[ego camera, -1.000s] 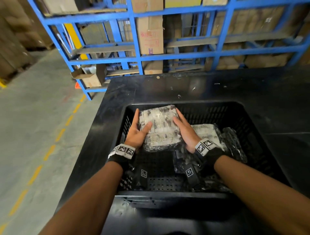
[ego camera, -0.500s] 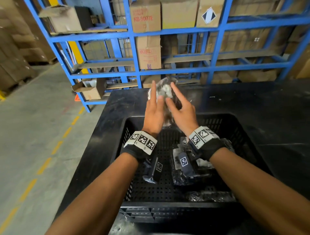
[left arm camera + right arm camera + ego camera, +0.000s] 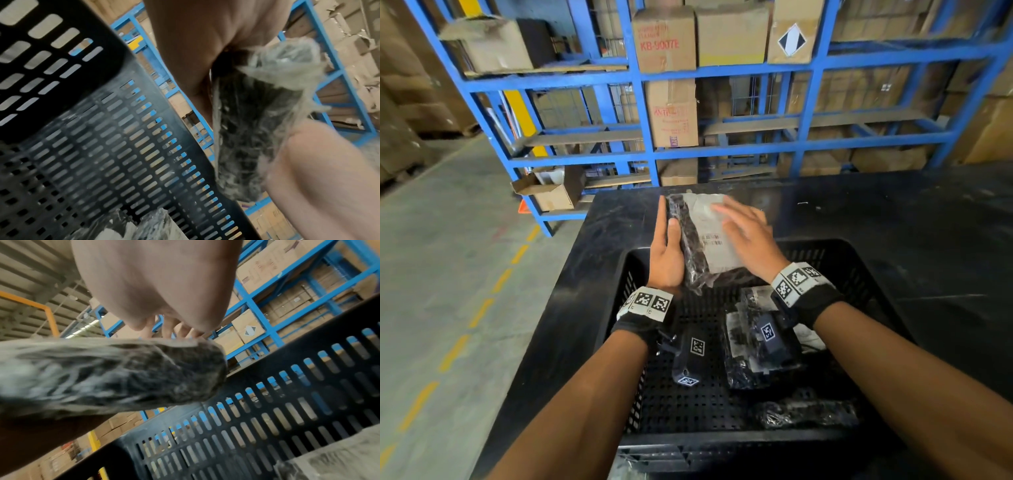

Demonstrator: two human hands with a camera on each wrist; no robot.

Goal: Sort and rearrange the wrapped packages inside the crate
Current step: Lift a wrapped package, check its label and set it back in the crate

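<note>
A plastic-wrapped package (image 3: 705,236) with dark contents and a pale paper label is held up over the far rim of the black slotted crate (image 3: 859,260). My left hand (image 3: 666,240) lies straight along its left edge with the thumb on top. My right hand (image 3: 743,229) rests flat on the label, fingers spread. The left wrist view shows the package (image 3: 257,121) squeezed between both palms, and the right wrist view shows the package (image 3: 102,373) under the right palm. Two more wrapped packages (image 3: 756,342) (image 3: 804,413) lie on the crate floor at the right.
The crate sits on a black table (image 3: 893,212). Behind it stands a blue steel rack (image 3: 722,68) loaded with cartons. A concrete floor (image 3: 448,274) with a dashed yellow line runs along the left. The crate's left floor area (image 3: 688,404) holds no packages.
The package has come up off the crate floor and out over the far rim. It has turned so the paper label faces up, with my right hand now on top.
</note>
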